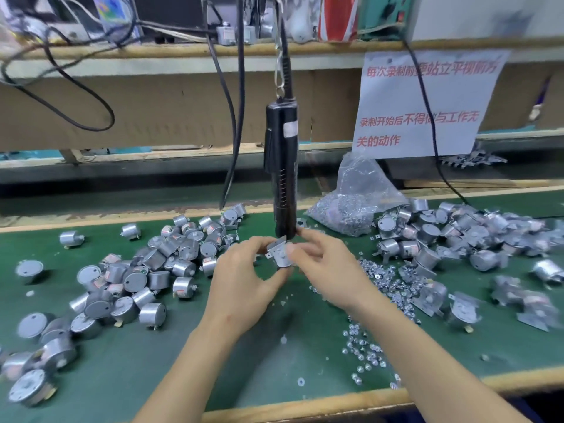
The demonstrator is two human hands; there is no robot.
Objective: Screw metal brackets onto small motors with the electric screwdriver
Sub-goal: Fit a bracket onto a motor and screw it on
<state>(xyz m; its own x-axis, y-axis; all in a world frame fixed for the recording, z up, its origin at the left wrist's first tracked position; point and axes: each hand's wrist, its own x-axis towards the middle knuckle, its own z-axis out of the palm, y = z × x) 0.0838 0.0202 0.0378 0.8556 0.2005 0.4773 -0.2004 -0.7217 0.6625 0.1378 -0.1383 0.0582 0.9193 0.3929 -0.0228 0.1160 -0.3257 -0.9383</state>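
Item 1: motor, small silver can, held mid-bench above the green mat, btwn both hands. Item 2: bracket, flat metal plate w/ side tabs, sitting on top of that motor, tilted. Left hand: fingers curled round the motor, thumb under, forefinger on the bracket's upper edge. Right hand: thumb pressed on the motor's face, forefinger pinching from behind, other fingers bent. Item 3: electric screwdriver, black, hanging upright from a clip and cord, neither hand on it; lower end just behind the bracket, tip hidden. Item 4: heap of bare motors, left of hands, approx. several dozen. Item 5: heap of motors w/ brackets fitted, right side, partly blurred. Item 6: clear plastic bag of small metal parts, behind right hand; kind of part cannot be told. Item 7: loose shiny fasteners, scattered on mat under right forearm. Item 8: paper sign, red print, taped to the shelf at back.
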